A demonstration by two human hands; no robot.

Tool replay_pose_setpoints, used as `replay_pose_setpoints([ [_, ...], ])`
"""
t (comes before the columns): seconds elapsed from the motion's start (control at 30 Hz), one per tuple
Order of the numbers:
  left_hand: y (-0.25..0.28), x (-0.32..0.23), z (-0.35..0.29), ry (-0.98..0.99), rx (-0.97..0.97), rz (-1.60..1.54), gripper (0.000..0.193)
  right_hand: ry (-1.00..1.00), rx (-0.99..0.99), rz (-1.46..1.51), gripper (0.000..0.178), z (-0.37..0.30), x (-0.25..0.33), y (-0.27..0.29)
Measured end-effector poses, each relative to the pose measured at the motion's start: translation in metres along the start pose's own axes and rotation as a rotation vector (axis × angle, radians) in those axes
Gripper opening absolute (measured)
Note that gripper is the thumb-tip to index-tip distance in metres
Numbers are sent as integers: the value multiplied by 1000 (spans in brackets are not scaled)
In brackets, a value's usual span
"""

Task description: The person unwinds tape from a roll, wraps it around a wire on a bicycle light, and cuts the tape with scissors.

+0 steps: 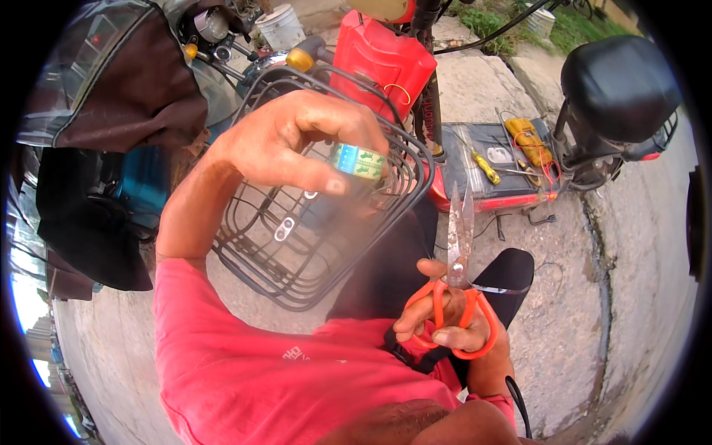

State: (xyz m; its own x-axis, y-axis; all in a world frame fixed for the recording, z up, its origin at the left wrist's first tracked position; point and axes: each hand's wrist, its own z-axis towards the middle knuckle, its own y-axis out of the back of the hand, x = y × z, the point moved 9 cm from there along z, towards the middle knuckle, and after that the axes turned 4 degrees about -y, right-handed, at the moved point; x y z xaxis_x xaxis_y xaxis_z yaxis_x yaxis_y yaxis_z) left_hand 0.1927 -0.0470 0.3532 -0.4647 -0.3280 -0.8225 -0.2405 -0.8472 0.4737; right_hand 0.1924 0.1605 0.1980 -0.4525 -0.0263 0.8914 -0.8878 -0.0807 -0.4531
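My left hand [304, 141] is raised above the wire basket, its fingers curled around a small roll of tape [359, 161] with a blue, cream and green printed surface. On the right, my right hand [456, 322] grips scissors [460, 252] by their orange handles. Their worn, rust-spotted blades point upward and stand slightly apart at the tips. A thin, shiny strip [501, 290] reaches from near the scissors' pivot across my dark-clad knee; I cannot tell what it is. Below the left hand sits the black wire basket [297, 298], partly blurred.
A red electric scooter [386, 63] stands ahead. On its footboard [463, 137] lie a yellow-handled screwdriver [486, 167], a yellow multimeter [528, 141] and loose leads. Its black seat [621, 85] is at the right. Another covered vehicle [126, 89] stands left, near a white bucket [280, 28].
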Motion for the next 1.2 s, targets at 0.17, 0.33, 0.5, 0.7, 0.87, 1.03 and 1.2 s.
replay_pose_setpoints([
  [0.17,-3,3,0,11,-17,-19,27,-81,2,60,74,17,-18,-25],
  [0.33,-3,2,-1,9,-17,20,27,-82,37,-24,72,30,-24,-27],
  [0.5,-4,1,0,-3,-1,53,28,-81,22,54,89,40,-18,-28],
  [0.7,3,3,-2,24,-105,3,26,-74,43,-5,89,43,-16,-28],
  [0.87,3,5,-3,10,-104,1,24,-45,-2,104,88,44,-19,-32],
  [1.03,0,5,-3,22,-89,7,25,7,-27,89,87,51,-10,-28],
  [1.2,-1,2,1,8,-49,66,25,80,-153,-10,81,53,-8,-19],
])
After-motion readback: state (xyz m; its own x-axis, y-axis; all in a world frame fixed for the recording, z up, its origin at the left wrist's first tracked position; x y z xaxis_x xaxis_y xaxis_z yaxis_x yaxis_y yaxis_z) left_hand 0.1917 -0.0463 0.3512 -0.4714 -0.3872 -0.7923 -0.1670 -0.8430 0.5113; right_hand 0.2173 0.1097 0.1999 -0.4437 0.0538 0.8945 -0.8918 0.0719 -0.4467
